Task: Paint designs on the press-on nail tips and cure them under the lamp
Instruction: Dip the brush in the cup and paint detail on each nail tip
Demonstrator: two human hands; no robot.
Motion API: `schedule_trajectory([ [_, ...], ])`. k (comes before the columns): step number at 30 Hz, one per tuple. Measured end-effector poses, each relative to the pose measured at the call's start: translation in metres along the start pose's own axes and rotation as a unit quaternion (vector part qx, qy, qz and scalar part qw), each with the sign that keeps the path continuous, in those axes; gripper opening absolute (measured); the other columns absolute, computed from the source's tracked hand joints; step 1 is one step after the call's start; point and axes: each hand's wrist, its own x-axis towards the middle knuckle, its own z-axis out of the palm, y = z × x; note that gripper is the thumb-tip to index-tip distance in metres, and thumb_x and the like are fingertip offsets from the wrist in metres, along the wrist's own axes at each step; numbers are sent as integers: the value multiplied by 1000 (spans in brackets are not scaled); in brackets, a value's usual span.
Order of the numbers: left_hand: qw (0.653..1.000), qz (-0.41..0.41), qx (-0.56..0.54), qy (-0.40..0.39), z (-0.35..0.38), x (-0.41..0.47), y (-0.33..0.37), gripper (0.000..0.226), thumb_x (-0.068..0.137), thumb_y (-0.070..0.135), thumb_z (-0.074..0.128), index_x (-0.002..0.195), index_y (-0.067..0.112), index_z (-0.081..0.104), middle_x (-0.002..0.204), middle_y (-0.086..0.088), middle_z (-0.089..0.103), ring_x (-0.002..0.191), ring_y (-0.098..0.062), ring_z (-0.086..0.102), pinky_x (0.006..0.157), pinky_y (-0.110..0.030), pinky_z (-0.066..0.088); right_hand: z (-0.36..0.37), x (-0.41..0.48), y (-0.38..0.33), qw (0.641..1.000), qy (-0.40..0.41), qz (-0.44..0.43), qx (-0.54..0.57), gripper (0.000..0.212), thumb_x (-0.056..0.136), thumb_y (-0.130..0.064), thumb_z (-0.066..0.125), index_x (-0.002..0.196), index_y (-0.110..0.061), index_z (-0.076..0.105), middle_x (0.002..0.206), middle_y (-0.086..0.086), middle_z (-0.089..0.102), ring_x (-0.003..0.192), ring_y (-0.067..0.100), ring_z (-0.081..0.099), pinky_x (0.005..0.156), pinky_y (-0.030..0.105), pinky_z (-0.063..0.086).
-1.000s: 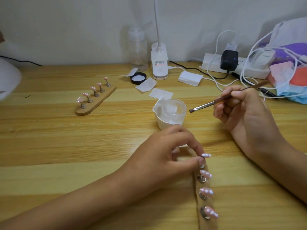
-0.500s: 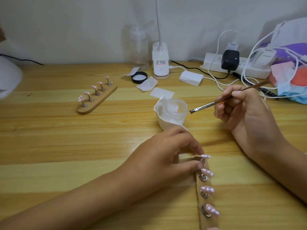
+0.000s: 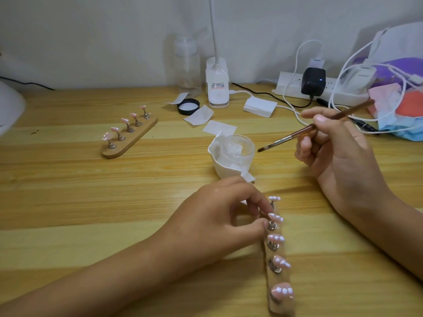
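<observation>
While the left hand (image 3: 224,216) pinched a peg (image 3: 271,225) of the near holder (image 3: 281,308) and the right hand (image 3: 338,161) gripped the brush (image 3: 297,133) near the jar (image 3: 238,149), that holder's five nail tips (image 3: 277,238) already bore white dots, so further painting and curing seemingly remained.

Looks like home desk used as nail-art corner. Wooden desktop (image 3: 68,202) against plain white wall (image 3: 91,30); power strip (image 3: 286,88) crowded with chargers (image 3: 313,81) and tangled white cables (image 3: 295,65); small white desk lamp (image 3: 217,88); crumpled blue face mask (image 3: 400,130) beside plastic bag (image 3: 402,40); wooden nail-tip stand (image 3: 130,139), clear gel jar (image 3: 239,152) among loose paper wipes (image 3: 199,115).
</observation>
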Motion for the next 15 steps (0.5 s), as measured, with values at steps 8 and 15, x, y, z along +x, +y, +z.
schedule_trajectory([
  [8,1000,-5,10,3,4,2,1,9,78,34,76,86,29,73,79,18,63,68,8,53,59,-7,33,5,-2,1,999,-27,-15,-16,27,95,-23,49,82,-25,72,67,-5,58,66,8,54,63,21,46],
  [15,988,-74,-131,21,0,6,-1,5,81,24,78,78,26,74,59,19,59,51,1,43,50,-8,31,4,-2,1,999,-28,-13,-21,34,97,-22,41,83,-23,71,66,-2,58,65,10,53,63,23,45],
])
